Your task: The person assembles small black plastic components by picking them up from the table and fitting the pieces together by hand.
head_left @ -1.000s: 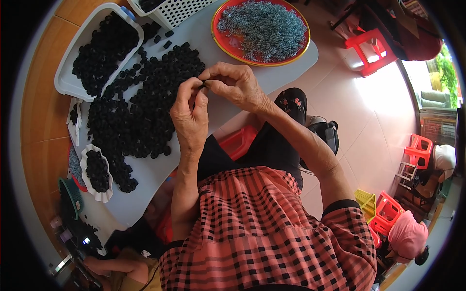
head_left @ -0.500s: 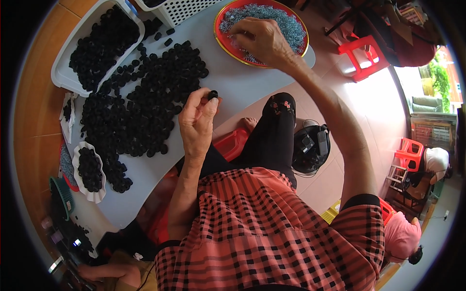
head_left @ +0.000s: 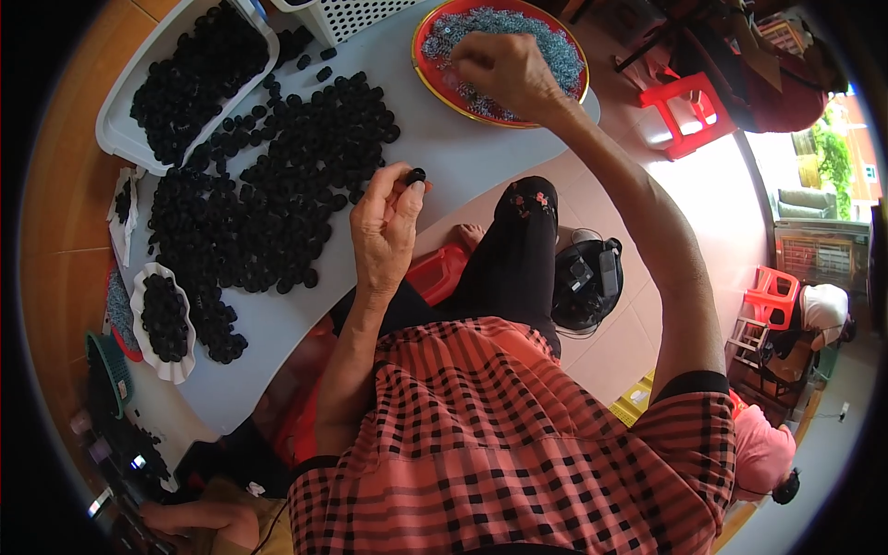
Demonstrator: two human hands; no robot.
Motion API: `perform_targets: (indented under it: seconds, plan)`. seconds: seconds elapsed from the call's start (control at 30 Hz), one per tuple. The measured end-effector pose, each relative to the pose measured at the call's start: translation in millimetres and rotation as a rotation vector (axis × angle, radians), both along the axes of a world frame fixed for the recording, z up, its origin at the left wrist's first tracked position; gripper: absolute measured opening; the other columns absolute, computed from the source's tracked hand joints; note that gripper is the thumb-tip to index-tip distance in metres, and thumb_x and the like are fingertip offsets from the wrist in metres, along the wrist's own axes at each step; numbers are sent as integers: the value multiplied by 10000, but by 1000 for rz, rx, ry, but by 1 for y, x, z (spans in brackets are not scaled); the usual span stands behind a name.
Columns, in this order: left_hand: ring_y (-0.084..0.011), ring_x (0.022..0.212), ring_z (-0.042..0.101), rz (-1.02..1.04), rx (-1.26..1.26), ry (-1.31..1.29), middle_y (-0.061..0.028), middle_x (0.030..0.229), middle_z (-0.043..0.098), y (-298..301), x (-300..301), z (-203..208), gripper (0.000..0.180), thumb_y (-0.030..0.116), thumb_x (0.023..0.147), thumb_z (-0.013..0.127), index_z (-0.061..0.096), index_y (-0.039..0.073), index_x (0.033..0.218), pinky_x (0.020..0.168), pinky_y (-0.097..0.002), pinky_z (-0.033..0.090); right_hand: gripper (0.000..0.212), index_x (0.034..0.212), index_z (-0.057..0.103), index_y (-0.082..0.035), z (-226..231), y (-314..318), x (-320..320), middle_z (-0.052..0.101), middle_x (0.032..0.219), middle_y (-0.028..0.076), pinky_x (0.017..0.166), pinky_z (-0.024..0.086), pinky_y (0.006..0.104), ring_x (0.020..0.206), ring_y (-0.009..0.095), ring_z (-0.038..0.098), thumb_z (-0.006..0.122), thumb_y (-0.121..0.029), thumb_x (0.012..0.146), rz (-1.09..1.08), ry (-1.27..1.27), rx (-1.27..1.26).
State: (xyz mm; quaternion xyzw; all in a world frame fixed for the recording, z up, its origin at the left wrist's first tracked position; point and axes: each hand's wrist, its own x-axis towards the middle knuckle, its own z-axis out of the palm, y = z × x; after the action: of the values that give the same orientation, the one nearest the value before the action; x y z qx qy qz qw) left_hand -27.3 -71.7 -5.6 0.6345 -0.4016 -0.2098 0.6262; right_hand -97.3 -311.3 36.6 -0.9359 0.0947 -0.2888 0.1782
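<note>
Between the thumb and fingertips of my left hand [head_left: 381, 231] is a small round black plastic cap-like part [head_left: 415, 175], held up beside the table's near edge. My right hand [head_left: 511, 78] is over a round red tray [head_left: 431, 78] with a gold rim, its fingers drawn together at the tips. Small silvery metal pieces [head_left: 566, 69], too fine to name surely, are heaped in that tray. Whatever the right fingertips hold is hidden and a little blurred. Left of my left hand, a large pile of similar black parts [head_left: 268, 199] spreads over the table.
The pale table [head_left: 462, 165] also carries a white bin [head_left: 111, 125] of black parts, a scalloped white dish [head_left: 178, 372] of them and a white perforated basket [head_left: 344, 20]. A red stool [head_left: 683, 125] and a black round bag [head_left: 606, 310] with devices stand on the floor. Other people sit nearby.
My left hand has shifted slightly right with the black part still in its fingers. My right hand stays over the red tray, its fingers moved a little to the right.
</note>
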Motion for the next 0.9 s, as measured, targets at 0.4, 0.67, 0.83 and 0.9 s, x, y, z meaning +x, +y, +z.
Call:
perform_targets:
  seconds: [0.4,0.67,0.83,0.9]
  plan:
    - [-95,683,560,15,17,-127,-45,787,627,1,-3,1,148,102,912,595,588,20,1035,609,-237,462,132,841,661,-18,-11,1,1,663,803,130,674,526,379,717,283,652,660,-115,752,-6,202,-227]
    - [-100,657,551,20,-22,-150,-41,768,622,-1,-1,-2,151,114,909,607,592,16,1023,580,-234,451,159,922,690,-37,12,-8,-4,656,704,122,595,528,340,607,217,649,650,-109,786,-31,88,-15]
    - [-104,658,559,27,-19,-156,-46,772,628,0,-3,-1,136,92,900,605,595,14,1009,577,-236,454,132,856,688,-21,-5,7,2,664,865,108,751,519,386,775,275,647,613,-80,765,59,250,-106]
    - [-105,657,561,28,-21,-163,-47,770,629,0,-4,-2,135,90,898,604,595,13,1009,579,-237,456,131,854,687,-20,-5,6,4,664,852,107,753,518,385,770,270,647,609,-79,766,59,276,-140]
